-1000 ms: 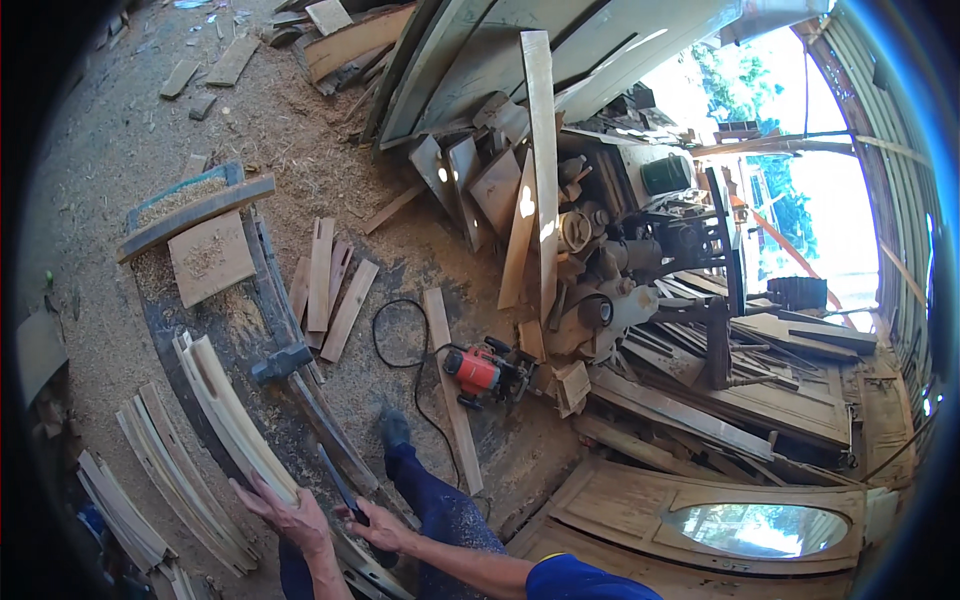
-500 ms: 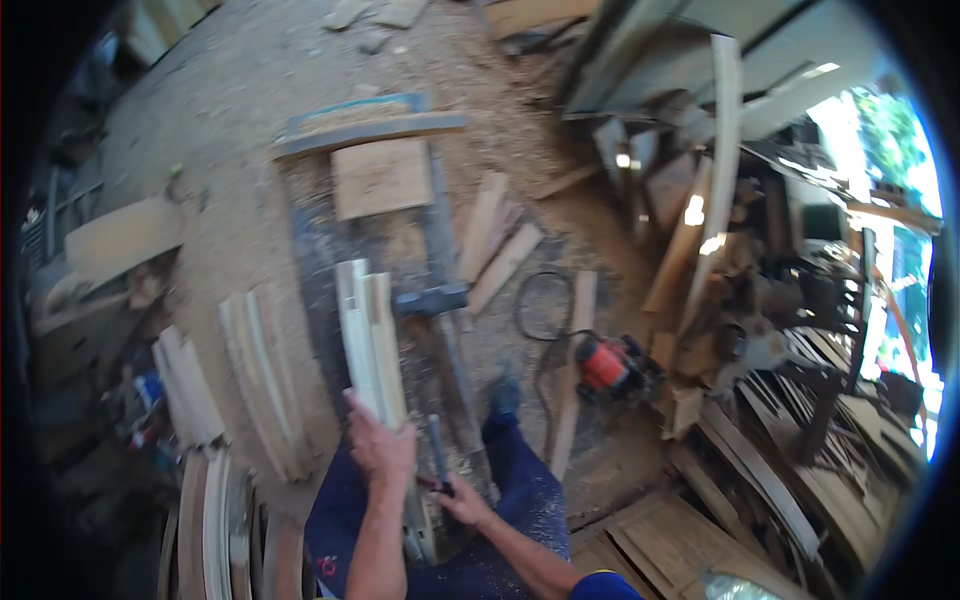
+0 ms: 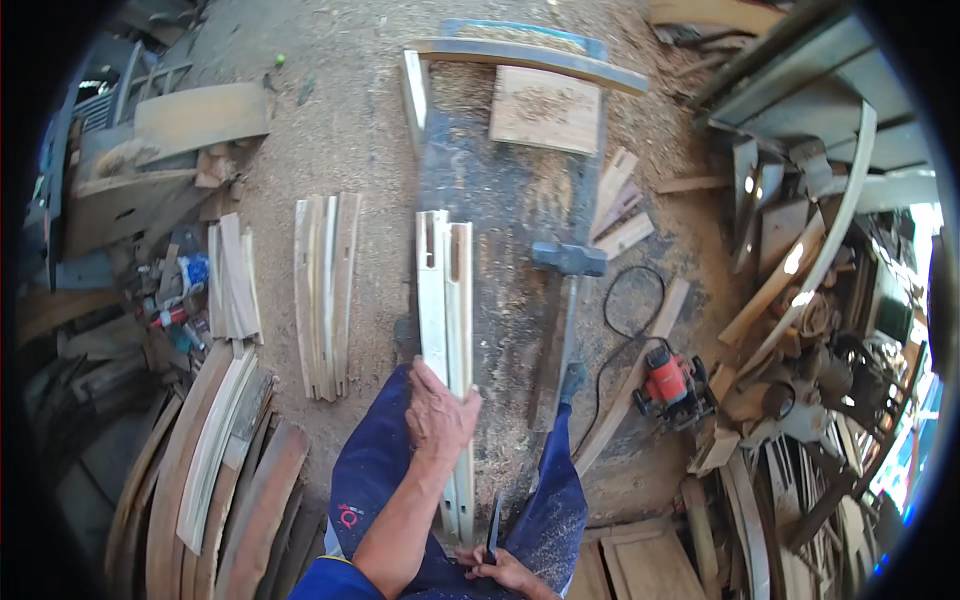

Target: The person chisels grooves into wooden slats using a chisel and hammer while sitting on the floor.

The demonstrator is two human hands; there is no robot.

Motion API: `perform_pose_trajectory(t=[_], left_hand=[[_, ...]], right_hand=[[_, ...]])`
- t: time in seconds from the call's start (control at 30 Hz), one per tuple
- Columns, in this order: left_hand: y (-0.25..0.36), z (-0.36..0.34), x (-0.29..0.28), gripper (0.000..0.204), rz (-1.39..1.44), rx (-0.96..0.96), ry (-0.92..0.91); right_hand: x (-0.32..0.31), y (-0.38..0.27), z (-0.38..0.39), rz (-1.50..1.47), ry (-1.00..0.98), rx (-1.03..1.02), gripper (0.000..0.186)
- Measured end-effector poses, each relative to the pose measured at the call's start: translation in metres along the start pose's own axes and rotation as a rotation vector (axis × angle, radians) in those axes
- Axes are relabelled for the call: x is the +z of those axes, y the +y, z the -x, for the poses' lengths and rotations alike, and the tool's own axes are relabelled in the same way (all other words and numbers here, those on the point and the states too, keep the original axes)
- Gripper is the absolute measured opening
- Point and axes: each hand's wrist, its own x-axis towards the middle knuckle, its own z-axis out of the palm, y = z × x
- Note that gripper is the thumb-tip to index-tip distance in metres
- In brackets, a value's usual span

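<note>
your left hand point(image 3: 440, 412) grips 2 pale slotted wooden strips point(image 3: 445, 300) near their middle, fingers wrapped shut around them; the strips run from your lap out over the dark worktop point(image 3: 500, 190), far ends resting on it. your right hand point(image 3: 505, 570), low at the near edge, closes around a dark narrow tool point(image 3: 494, 530) standing upright just right of the strips' near end. a hammer point(image 3: 565, 300) lies on the worktop right of the strips, well apart from them. left of the worktop, a bundle of similar strips point(image 3: 325, 290) lies on the sawdust floor point(image 3: 350, 130). a red power tool point(image 3: 672, 385) sits to the right with its black cord point(image 3: 625, 320) looped beside it.
</note>
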Motion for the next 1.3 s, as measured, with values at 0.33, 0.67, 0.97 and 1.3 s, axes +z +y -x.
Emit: perform_pose_trajectory(t=[0.33,0.67,0.97,1.3], left_hand=[[-0.023,0.03,0.048,0.099,0.177,0.262,0.21],[-0.135,-0.048,0.032,0.072,0.505,0.156,0.408],[-0.429,-0.25,0.136,0.072,0.11,-0.315,0.064],[-0.475,-0.374,0.192,0.083,-0.042,-0.467,0.151]], right_hand=[[0.006,-0.022,0.04,-0.198,-0.302,0.265,0.027],[0.037,-0.205,0.008,0.567,0.671,-0.651,0.018],[0.061,-0.25,-0.08,1.099,1.274,-0.81,0.056],[0.068,-0.273,-0.074,1.058,1.46,-0.693,0.072]])
